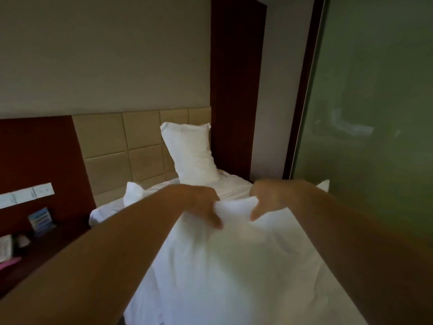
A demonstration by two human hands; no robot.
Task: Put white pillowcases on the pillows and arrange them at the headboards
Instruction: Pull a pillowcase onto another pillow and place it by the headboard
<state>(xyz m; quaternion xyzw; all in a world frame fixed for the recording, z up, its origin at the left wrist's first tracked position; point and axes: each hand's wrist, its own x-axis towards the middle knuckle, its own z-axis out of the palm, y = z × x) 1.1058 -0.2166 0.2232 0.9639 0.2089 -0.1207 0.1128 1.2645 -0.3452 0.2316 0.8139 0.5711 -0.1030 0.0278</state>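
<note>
A white-cased pillow is held out in front of me over the bed, its two far corners sticking up to the left and right. My left hand and my right hand both pinch its top edge near the middle, close together. A second white-cased pillow stands upright, leaning against the beige padded headboard at the bed's right side. The bed has a white sheet.
A dark wooden bedside table at the left holds a phone, a pink item and a blue card. A dark wood panel stands behind the bed's right end. A frosted green glass wall runs along the right.
</note>
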